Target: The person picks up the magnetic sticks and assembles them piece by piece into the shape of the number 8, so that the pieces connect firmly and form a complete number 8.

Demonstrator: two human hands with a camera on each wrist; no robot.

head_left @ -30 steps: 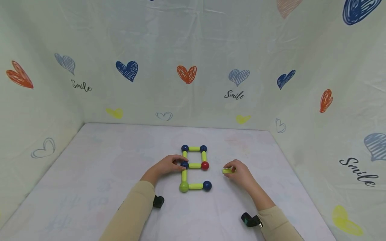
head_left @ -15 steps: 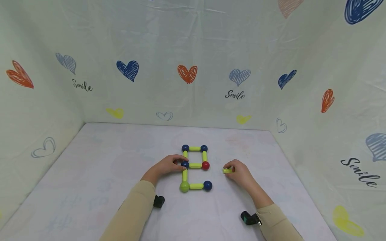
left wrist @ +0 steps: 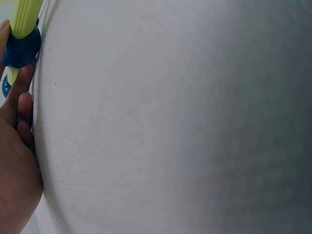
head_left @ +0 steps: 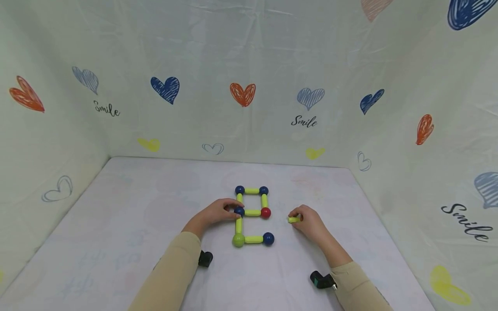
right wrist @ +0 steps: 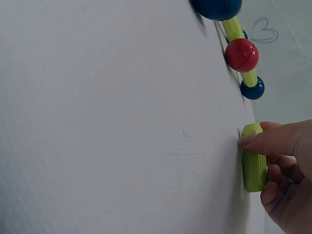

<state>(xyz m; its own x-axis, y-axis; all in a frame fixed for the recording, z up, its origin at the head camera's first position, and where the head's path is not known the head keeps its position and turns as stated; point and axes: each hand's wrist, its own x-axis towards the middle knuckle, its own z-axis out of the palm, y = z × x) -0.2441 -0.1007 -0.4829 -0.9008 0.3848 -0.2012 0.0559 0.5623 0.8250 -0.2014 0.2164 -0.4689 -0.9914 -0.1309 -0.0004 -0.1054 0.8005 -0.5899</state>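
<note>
Yellow-green rods and balls lie joined on the table in the head view: a closed square at the back and an open-sided part in front. My left hand (head_left: 215,212) pinches the blue ball (left wrist: 22,48) at the middle of the left side, thumb and finger on either side of it. A red ball (head_left: 266,212) marks the square's front right corner. Nearer me are a green ball (head_left: 238,240) and, joined to it by a rod, another blue ball (head_left: 268,239). To the right, apart from the structure, my right hand (head_left: 310,222) holds a loose yellow-green rod (right wrist: 254,168) between thumb and fingers, low over the table.
A white cloth covers the table (head_left: 155,194). Behind and at both sides hangs a pale curtain (head_left: 268,56) printed with hearts and "Smile". A black wrist camera (head_left: 205,259) sits by the left sleeve and a second black camera (head_left: 322,280) by the right one.
</note>
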